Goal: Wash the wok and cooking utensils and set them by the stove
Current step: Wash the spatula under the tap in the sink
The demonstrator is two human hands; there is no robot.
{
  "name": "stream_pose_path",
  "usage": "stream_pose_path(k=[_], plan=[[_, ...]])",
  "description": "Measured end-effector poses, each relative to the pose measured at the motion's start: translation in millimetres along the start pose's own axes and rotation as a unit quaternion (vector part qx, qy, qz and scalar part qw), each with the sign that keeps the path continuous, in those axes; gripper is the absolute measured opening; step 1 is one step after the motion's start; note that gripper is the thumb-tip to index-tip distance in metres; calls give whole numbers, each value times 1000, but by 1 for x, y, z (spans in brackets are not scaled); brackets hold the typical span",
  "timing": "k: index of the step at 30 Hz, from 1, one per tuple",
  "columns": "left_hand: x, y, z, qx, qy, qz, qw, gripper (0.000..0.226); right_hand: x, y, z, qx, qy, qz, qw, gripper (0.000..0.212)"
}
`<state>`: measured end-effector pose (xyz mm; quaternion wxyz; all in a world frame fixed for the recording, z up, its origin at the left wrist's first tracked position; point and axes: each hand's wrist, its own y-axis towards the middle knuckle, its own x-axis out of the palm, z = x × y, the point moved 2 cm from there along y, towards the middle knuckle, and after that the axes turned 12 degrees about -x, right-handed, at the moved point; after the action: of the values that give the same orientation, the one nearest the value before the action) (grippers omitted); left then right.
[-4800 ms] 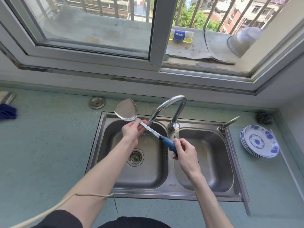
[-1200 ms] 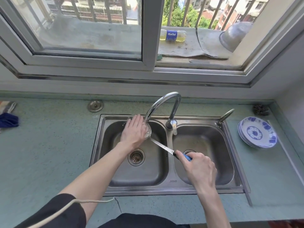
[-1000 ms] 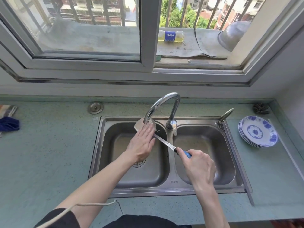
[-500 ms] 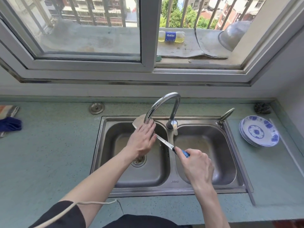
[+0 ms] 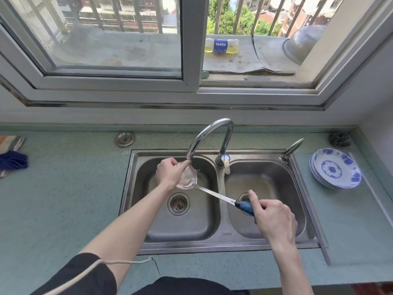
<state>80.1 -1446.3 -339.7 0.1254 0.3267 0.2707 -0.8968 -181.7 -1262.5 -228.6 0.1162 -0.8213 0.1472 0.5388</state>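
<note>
A steel spatula with a blue handle is held over the left basin of the double sink, its blade right under the spout of the curved tap. My left hand curls round the far edge of the blade, fingers on top. My right hand grips the blue handle above the right basin. Water runs over the blade. No wok is in view.
A stack of blue-and-white plates sits on the counter right of the sink. A steel scourer lies in the far right corner. Cloths lie at the far left. A sink plug rests behind the left basin.
The spatula blade has turned over and dropped lower under the tap. My left hand shifted from lying flat on the blade to curling round its far edge. My right hand keeps the handle.
</note>
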Motion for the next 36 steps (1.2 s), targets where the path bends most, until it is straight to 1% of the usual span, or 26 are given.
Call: stream_pose_path(k=[1, 3, 5, 7, 8, 9, 11, 13, 14, 15, 16, 17, 18, 22, 23, 25, 27, 30, 32, 34, 36], plan=[[3, -1, -1, 2, -30, -18, 999, 47, 0, 1, 6, 7, 0, 2, 1000, 68], [12, -2, 0, -14, -128, -91, 987, 33, -1, 3, 16, 17, -3, 15, 1000, 66], [21, -7, 5, -58, -230, -185, 954, 16, -4, 4, 22, 25, -1, 34, 999, 65], [32, -13, 11, -111, -312, -278, 901, 21, -7, 4, 25, 26, 1, 46, 999, 65], [34, -16, 14, -117, -328, -308, 886, 23, -8, 5, 27, 27, 1, 49, 998, 64], [36, -17, 17, -106, -319, -317, 887, 25, -9, 4, 28, 29, 1, 53, 998, 64], [34, -19, 20, -41, -248, -302, 919, 23, -10, 4, 31, 31, 2, 57, 998, 65], [27, -25, 24, 41, -155, -257, 953, 13, -10, 3, 34, 37, 14, 58, 998, 64], [24, -27, 25, 69, -103, -215, 969, 22, -11, 3, 33, 38, 23, 58, 997, 64], [22, -27, 26, 83, -64, -168, 980, 33, -11, 2, 32, 37, 30, 56, 997, 64], [19, -27, 28, 86, -42, -126, 987, 39, -11, 2, 31, 33, 34, 56, 997, 63], [19, -25, 27, 87, -37, -102, 990, 41, -10, 2, 30, 30, 33, 59, 997, 62], [20, -23, 26, 85, -51, -101, 990, 39, -10, 2, 30, 29, 33, 64, 997, 62], [26, -28, 24, 43, -184, -195, 963, 24, -7, 6, 29, 37, 34, 76, 996, 64], [26, -31, 25, 39, -202, -202, 958, 20, -6, 7, 28, 34, 34, 82, 995, 66], [29, -32, 24, 31, -220, -189, 956, 17, -4, 7, 24, 29, 38, 90, 995, 67], [30, -28, 22, 39, -203, -156, 966, 23, 0, 8, 21, 28, 45, 85, 995, 67], [28, -25, 20, 63, -118, -85, 987, 33, 5, 6, 12, 17, 54, 75, 996, 64], [28, -25, 19, 58, -99, -57, 992, 43, 6, 4, 6, 9, 56, 74, 996, 62], [30, -23, 17, 34, -120, -72, 989, 46, 6, 3, 2, 1, 51, 79, 996, 60], [35, -24, 14, 14, -159, -127, 979, 36, 7, 3, 0, -4, 45, 78, 996, 59]])
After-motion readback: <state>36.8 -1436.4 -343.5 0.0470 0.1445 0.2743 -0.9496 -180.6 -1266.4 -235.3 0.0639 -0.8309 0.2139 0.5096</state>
